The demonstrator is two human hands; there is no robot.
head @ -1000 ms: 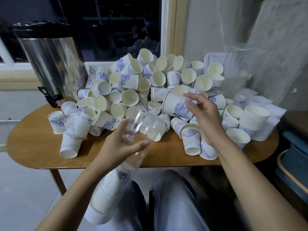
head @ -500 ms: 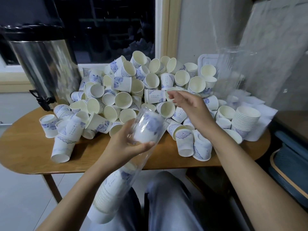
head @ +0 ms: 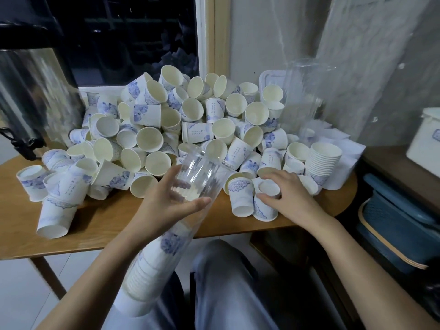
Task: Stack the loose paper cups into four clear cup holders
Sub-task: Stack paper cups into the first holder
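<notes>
My left hand (head: 166, 206) grips the half-filled clear cup holder (head: 202, 177), tilted over the counter's (head: 114, 225) near edge. My right hand (head: 290, 194) curls its fingers round an upturned cup (head: 265, 210) close to that edge. I think a careless lift can knock the neighbour cup (head: 240, 198) off the edge, which touches it, or the cup may enter the holder crooked and jam.

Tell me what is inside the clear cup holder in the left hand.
A nested stack of paper cups fills the lower part of the clear cup holder, and one more cup sits higher. The left hand partly covers the stretch between them.

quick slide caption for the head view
Left hand holds a part-filled clear cup holder while the right hand grips an upside-down paper cup on the table.
</notes>
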